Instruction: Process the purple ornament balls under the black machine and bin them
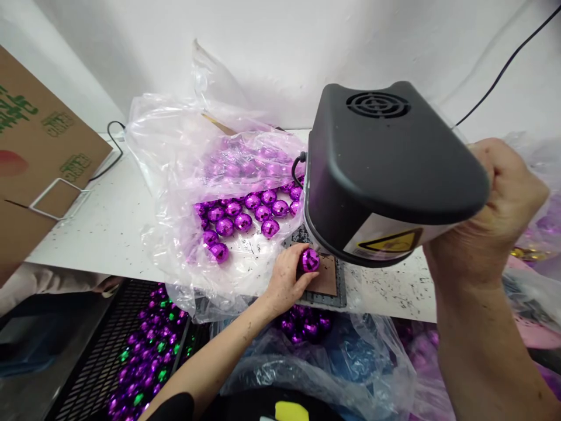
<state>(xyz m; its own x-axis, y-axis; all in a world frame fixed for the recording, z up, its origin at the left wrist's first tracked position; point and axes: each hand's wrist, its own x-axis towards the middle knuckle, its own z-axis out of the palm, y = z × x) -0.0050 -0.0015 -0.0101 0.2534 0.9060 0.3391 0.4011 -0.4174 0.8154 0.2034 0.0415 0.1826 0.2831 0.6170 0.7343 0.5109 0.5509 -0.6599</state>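
My left hand (287, 279) pinches a shiny purple faceted ball (310, 260) and holds it on a small brown pad (326, 278) under a black machine head (385, 169). My right hand (504, 204) is closed in a fist at the right side of that machine head; what it grips is hidden. Several more purple balls (245, 216) lie on an opened clear plastic bag (184, 152) just left of the machine.
A white speckled table (109, 222) carries the bag and machine. A cardboard box (35, 152) stands at the left. Below the table edge, a black mesh crate (140, 351) and another plastic bag (307, 327) hold purple and green balls. A black cable (508, 58) runs up the wall.
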